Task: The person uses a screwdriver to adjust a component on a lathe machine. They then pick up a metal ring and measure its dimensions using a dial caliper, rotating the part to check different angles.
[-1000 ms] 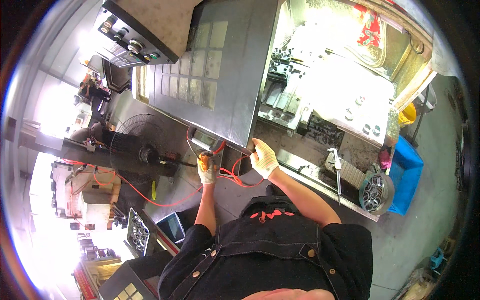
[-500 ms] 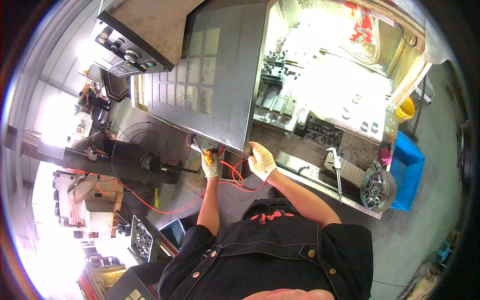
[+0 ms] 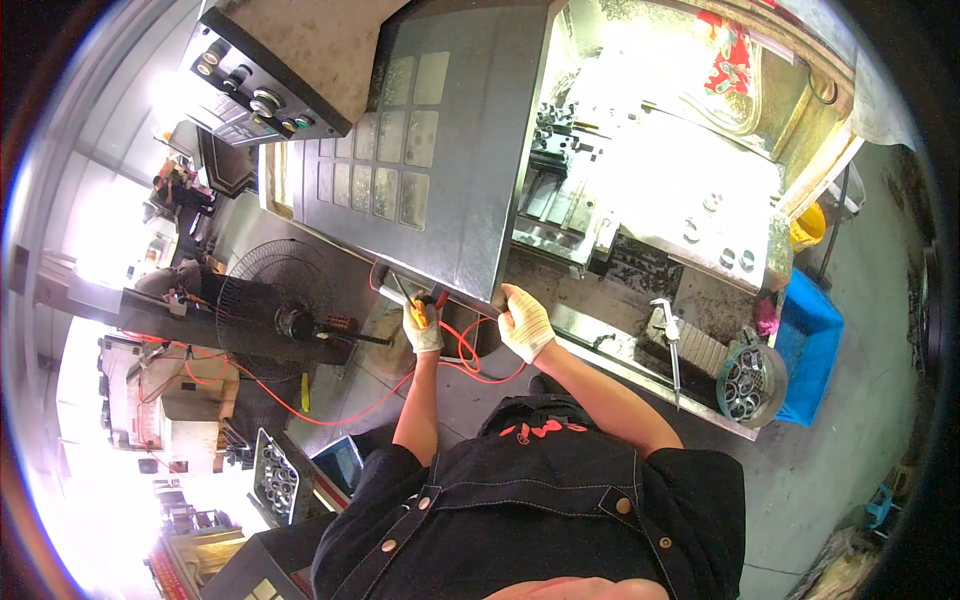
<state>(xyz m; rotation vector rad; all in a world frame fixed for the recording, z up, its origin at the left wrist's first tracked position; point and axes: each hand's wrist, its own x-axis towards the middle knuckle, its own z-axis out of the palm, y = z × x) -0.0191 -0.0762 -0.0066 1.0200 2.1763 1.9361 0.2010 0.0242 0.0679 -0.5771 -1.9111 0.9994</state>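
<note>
My left hand [image 3: 424, 333], in a pale work glove, is closed round an orange air blow gun [image 3: 418, 312] just below the lower edge of the grey machine door [image 3: 455, 215]. A red coiled air hose [image 3: 462, 350] hangs between my two hands. At the door's lower right corner, my right hand [image 3: 526, 324], in a striped pale glove, grips the edge; part of its fingers is hidden there. To the right of the door, the lit machine interior [image 3: 570, 200] shows metal tooling and a bright white surface carrying several small metal rings [image 3: 728, 259].
A caliper [image 3: 671, 345] lies on the machine's front ledge beside a round container [image 3: 770, 390] of metal rings. A blue bin [image 3: 812, 350] and yellow bucket [image 3: 808, 226] stand at right. At left are a black fan [image 3: 285, 315], a control panel [image 3: 262, 100] and a tray of rings [image 3: 277, 478].
The view has shifted slightly. Both hands keep their holds, on the blow gun and the door edge, with hardly any movement.
</note>
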